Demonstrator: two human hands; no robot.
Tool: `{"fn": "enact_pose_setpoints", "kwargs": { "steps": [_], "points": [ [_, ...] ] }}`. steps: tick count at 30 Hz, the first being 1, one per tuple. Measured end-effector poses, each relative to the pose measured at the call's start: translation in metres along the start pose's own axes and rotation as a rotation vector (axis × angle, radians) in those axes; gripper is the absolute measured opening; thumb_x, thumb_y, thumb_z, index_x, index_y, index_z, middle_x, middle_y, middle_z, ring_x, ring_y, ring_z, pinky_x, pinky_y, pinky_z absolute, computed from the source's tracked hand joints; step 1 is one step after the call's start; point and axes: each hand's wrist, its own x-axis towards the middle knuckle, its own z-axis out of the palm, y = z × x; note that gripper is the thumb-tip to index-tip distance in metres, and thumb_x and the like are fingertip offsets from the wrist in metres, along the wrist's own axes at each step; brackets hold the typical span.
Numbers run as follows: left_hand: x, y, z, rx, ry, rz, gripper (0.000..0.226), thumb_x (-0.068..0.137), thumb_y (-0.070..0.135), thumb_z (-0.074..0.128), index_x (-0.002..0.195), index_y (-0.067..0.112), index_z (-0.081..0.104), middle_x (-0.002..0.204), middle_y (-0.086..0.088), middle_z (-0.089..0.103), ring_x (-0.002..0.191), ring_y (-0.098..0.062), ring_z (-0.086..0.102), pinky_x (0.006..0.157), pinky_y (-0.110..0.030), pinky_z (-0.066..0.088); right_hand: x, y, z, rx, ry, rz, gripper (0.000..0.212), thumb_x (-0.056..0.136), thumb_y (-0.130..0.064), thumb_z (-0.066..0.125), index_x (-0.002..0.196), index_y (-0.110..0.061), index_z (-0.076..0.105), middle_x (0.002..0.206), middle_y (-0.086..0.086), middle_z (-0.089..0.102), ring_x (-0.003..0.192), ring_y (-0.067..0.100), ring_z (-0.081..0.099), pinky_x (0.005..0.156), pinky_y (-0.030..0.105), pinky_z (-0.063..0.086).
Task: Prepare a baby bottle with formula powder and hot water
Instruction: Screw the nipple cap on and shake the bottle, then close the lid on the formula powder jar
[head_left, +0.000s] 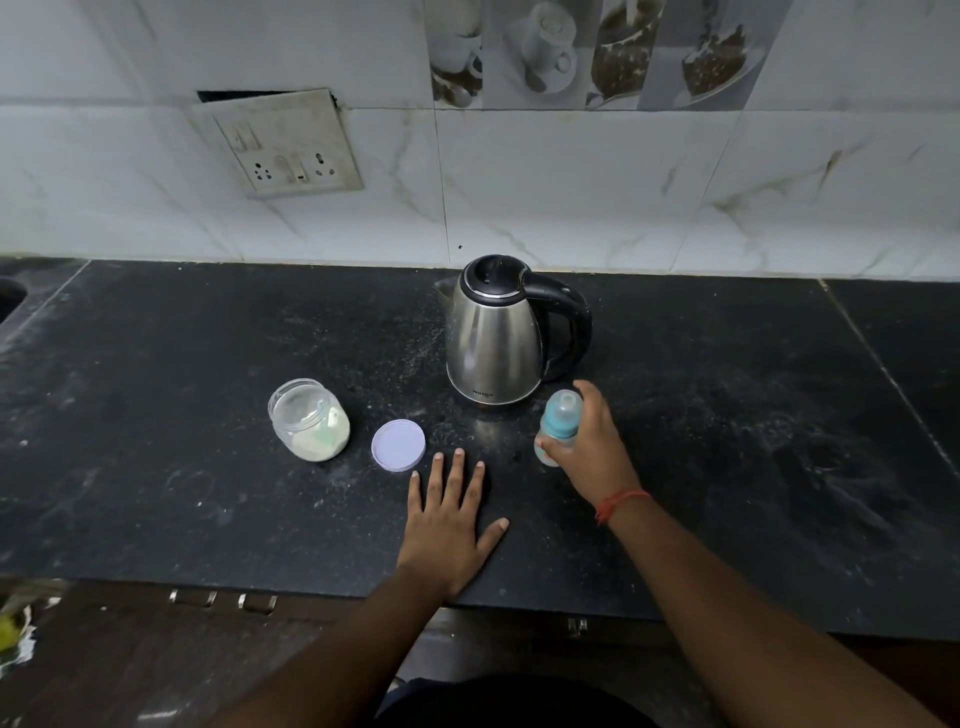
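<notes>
A small baby bottle (558, 422) with a teal collar and clear nipple stands on the black counter (208, 493), just in front of a steel electric kettle (496, 338) with a black lid and handle. My right hand (592, 447) grips the bottle from its right side. My left hand (452, 525) lies flat on the counter with fingers spread, holding nothing. To the left, an open clear jar (309, 420) holds pale formula powder and a greenish scoop. Its white lid (398, 445) lies flat between the jar and my left hand.
A tiled wall with a socket plate (283, 145) rises behind the counter. A sink edge (8, 299) shows at the far left. The counter's front edge runs just below my left wrist, with drawer handles (223, 600) under it.
</notes>
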Motion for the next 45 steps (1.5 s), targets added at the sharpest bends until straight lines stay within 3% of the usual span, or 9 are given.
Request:
{"fn": "enact_pose_setpoints", "kwargs": {
  "steps": [7, 14, 19, 23, 29, 33, 37, 42, 45],
  "points": [
    [0.004, -0.004, -0.010, -0.038, 0.034, 0.006, 0.089, 0.092, 0.078, -0.002, 0.163, 0.026, 0.005, 0.172, -0.007, -0.005, 0.158, -0.030, -0.011, 0.126, -0.053, -0.002, -0.006, -0.005, -0.006, 0.025, 0.061, -0.053, 0.105, 0.069, -0.022, 0.092, 0.152, -0.017, 0.028, 0.151, 0.006, 0.029, 0.136, 0.017, 0.038, 0.110, 0.026, 0.032],
    [0.027, -0.023, -0.038, -0.062, 0.108, -0.028, 0.085, 0.095, 0.073, 0.013, 0.163, 0.023, 0.004, 0.171, -0.007, -0.011, 0.157, -0.029, -0.016, 0.127, -0.054, -0.001, -0.012, -0.050, 0.004, -0.106, 0.295, -0.460, 0.057, 0.088, -0.018, 0.074, 0.137, -0.006, 0.048, 0.145, 0.014, 0.041, 0.137, 0.027, 0.044, 0.114, 0.039, 0.040],
    [0.041, -0.068, -0.071, -0.027, 0.197, -0.069, 0.084, 0.097, 0.071, 0.015, 0.164, 0.021, 0.006, 0.172, -0.011, -0.006, 0.158, -0.031, -0.012, 0.127, -0.055, 0.001, -0.010, -0.081, 0.046, -0.087, 0.185, -0.519, 0.047, 0.089, -0.016, 0.072, 0.131, -0.005, 0.055, 0.137, 0.011, 0.048, 0.130, 0.021, 0.049, 0.112, 0.026, 0.037],
    [0.048, -0.117, -0.096, 0.020, 0.273, -0.081, 0.082, 0.099, 0.069, 0.020, 0.163, 0.018, 0.012, 0.171, -0.015, 0.001, 0.158, -0.035, -0.002, 0.126, -0.056, 0.008, 0.003, -0.092, 0.089, -0.122, 0.012, -0.431, 0.049, 0.087, -0.017, 0.072, 0.131, -0.008, 0.052, 0.133, 0.007, 0.047, 0.123, 0.022, 0.052, 0.106, 0.038, 0.046],
    [0.044, -0.166, -0.137, 0.077, 0.416, -0.053, 0.081, 0.099, 0.068, 0.026, 0.163, 0.022, 0.012, 0.172, -0.013, 0.003, 0.159, -0.031, -0.002, 0.127, -0.056, 0.004, 0.015, -0.106, 0.153, -0.395, -0.317, -0.240, 0.071, 0.087, -0.031, 0.072, 0.148, -0.013, 0.040, 0.149, 0.011, 0.037, 0.137, 0.032, 0.040, 0.114, 0.038, 0.033],
    [0.033, -0.213, -0.142, -0.198, 0.370, -0.334, 0.103, 0.088, 0.082, 0.038, 0.164, 0.022, 0.003, 0.172, -0.010, -0.007, 0.158, -0.029, -0.010, 0.126, -0.053, -0.002, 0.022, -0.118, 0.184, -0.701, -0.456, -0.180, 0.086, 0.085, -0.048, 0.072, 0.155, -0.028, 0.028, 0.157, 0.011, 0.027, 0.144, 0.034, 0.031, 0.113, 0.048, 0.035],
    [0.023, -0.239, -0.121, -0.509, 0.212, -0.331, 0.124, 0.077, 0.078, 0.064, 0.163, 0.017, 0.000, 0.173, -0.005, -0.004, 0.159, -0.023, -0.005, 0.128, -0.052, 0.005, 0.028, -0.125, 0.196, -0.838, -0.489, -0.144, 0.071, 0.086, -0.048, 0.072, 0.147, -0.031, 0.040, 0.148, 0.008, 0.037, 0.135, 0.033, 0.038, 0.105, 0.045, 0.041],
    [0.026, -0.242, -0.103, -0.772, 0.084, -0.270, 0.132, 0.066, 0.065, 0.084, 0.163, 0.017, 0.007, 0.171, -0.002, 0.015, 0.158, -0.021, 0.010, 0.127, -0.048, 0.017, 0.034, -0.127, 0.197, -0.749, -0.441, -0.146, 0.066, 0.086, -0.044, 0.073, 0.144, -0.032, 0.044, 0.144, 0.007, 0.039, 0.131, 0.032, 0.040, 0.102, 0.043, 0.046],
    [0.027, -0.241, -0.096, -0.950, 0.067, -0.277, 0.124, 0.059, 0.060, 0.089, 0.156, 0.026, 0.020, 0.152, 0.008, 0.046, 0.141, -0.013, 0.044, 0.120, -0.042, 0.035, 0.034, -0.129, 0.191, -0.640, -0.382, -0.130, 0.068, 0.085, -0.044, 0.073, 0.146, -0.035, 0.042, 0.142, 0.006, 0.038, 0.129, 0.031, 0.041, 0.102, 0.041, 0.045]
  ]
}}
